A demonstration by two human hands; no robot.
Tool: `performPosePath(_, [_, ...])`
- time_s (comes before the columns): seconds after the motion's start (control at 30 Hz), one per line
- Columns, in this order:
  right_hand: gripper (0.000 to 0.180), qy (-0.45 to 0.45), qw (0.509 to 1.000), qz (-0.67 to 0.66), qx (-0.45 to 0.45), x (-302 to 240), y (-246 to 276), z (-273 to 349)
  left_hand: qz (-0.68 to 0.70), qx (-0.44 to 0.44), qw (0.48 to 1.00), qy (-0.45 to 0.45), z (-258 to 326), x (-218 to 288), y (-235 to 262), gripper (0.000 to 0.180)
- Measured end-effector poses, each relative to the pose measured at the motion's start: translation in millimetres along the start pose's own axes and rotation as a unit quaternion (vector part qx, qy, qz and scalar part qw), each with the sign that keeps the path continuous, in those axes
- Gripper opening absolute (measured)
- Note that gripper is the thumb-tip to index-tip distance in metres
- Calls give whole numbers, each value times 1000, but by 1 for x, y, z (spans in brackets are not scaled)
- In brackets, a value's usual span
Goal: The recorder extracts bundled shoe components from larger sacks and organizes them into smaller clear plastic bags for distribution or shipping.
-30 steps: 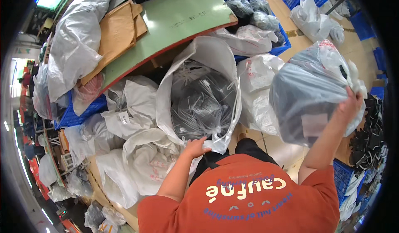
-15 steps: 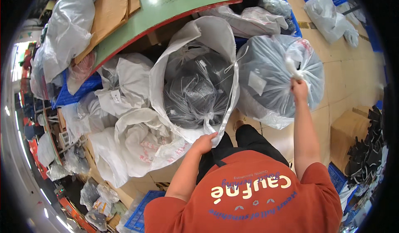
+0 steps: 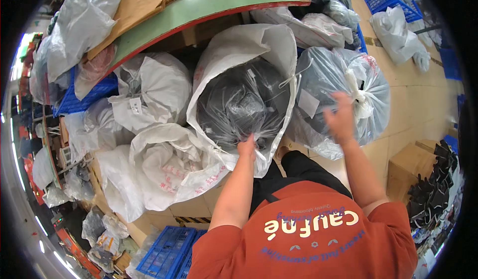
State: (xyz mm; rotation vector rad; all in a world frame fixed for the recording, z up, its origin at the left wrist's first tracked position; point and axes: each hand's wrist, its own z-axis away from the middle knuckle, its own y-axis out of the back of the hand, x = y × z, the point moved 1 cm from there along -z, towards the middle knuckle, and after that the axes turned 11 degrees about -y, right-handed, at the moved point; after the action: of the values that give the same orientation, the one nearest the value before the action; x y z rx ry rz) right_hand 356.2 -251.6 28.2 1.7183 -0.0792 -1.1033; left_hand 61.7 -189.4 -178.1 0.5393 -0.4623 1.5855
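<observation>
A big white woven sack (image 3: 279,45) stands open in front of me, filled with dark items wrapped in clear plastic (image 3: 239,104). My left hand (image 3: 246,147) grips the sack's near rim. Right beside the sack rests a tied translucent bag (image 3: 323,69) of dark goods, its knot (image 3: 361,97) on the right side. My right hand (image 3: 341,117) hovers in front of this bag with spread fingers, blurred, holding nothing.
Several full white sacks (image 3: 154,89) crowd the left. A green board (image 3: 214,5) with cardboard lies behind. Blue crates (image 3: 164,254) sit at the bottom and top right. A cardboard box (image 3: 408,169) and a pile of black items (image 3: 433,189) stand on the right.
My right hand carried the tied translucent bag from the right over to the white sack, put it down beside it and let go. My left hand kept its hold on the sack's rim.
</observation>
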Motion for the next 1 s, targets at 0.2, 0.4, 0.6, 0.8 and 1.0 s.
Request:
performPosePath(0.2, [58,316,901,159,-250,-39,-101,45,-54,-86,995,16,30,53,-4,15])
performPosePath(0.4, [40,234,791,277,-493,2,-106,89,262,-198,941,82,21,182,12,17])
performPosePath(0.6, [38,274,807,247,-462,-5,-91,91,233,-263,936,22,8,269,-30,16])
performPosePath(0.8, [49,152,866,203,-431,-19,-101,79,208,-284,934,61,-3,272,-45,10])
performPosePath(1.0, [45,45,946,-63,-316,-55,-121,35,141,-280,939,138,0,233,-38,11])
